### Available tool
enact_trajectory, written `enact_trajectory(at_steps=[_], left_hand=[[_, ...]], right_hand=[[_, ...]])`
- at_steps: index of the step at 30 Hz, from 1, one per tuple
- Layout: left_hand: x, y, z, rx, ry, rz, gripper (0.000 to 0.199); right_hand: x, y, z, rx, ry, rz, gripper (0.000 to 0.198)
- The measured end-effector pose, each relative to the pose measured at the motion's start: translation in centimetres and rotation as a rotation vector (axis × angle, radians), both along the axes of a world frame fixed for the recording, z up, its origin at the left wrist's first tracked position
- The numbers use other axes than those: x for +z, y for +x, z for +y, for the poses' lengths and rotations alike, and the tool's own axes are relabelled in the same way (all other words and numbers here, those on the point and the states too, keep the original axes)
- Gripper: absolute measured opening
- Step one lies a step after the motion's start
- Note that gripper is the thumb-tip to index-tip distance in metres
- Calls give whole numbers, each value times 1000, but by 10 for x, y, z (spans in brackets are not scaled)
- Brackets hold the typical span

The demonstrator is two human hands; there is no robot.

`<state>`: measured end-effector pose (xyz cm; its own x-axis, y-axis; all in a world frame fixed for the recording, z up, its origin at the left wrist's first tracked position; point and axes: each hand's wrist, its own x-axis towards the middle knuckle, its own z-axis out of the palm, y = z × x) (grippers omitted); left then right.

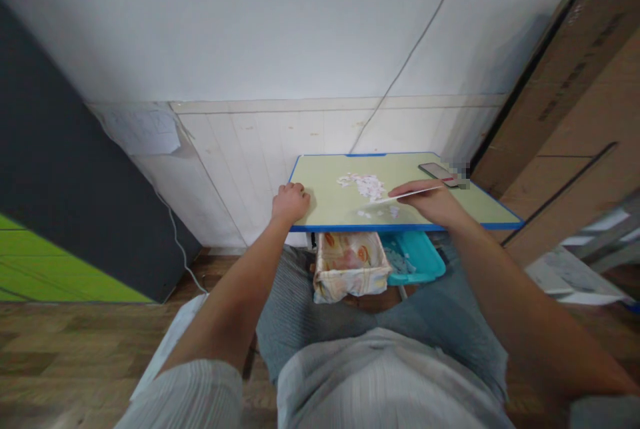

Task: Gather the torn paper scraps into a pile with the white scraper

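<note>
My right hand (425, 201) is closed around a thin, flat white strip (399, 196), perhaps a card or ruler seen nearly edge-on. Its left end is low over the yellow-green table (325, 205), close to a loose heap of small whitish-pink pieces (369, 185). A few more pieces (394, 212) lie scattered nearer the front edge. At the table's left side, my left hand (291, 202) has its fingers curled over the blue-trimmed edge. The underside of that hand is hidden.
A phone (434, 171) lies at the table's right back. Below the front edge are a cloth-lined basket (350, 282) and a turquoise tub (425, 269) with pale bits inside. Large cardboard (565, 102) leans at right; a white wall (280, 125) stands behind.
</note>
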<state>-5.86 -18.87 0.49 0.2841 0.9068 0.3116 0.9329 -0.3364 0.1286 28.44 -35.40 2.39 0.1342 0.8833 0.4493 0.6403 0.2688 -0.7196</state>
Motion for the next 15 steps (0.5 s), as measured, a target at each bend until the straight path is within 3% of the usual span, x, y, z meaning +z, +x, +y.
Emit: enact_trajectory(at_steps=[4, 8, 15], left_hand=[[0, -2, 3, -11, 4, 17, 44], [-1, -3, 5, -15, 3, 12, 45], [2, -4, 2, 2, -5, 28, 45]], right_hand=[[-3, -10, 12, 86, -45, -1, 17], [1, 12, 0, 85, -91, -17, 15], [11, 58, -22, -152, 0, 23, 23]])
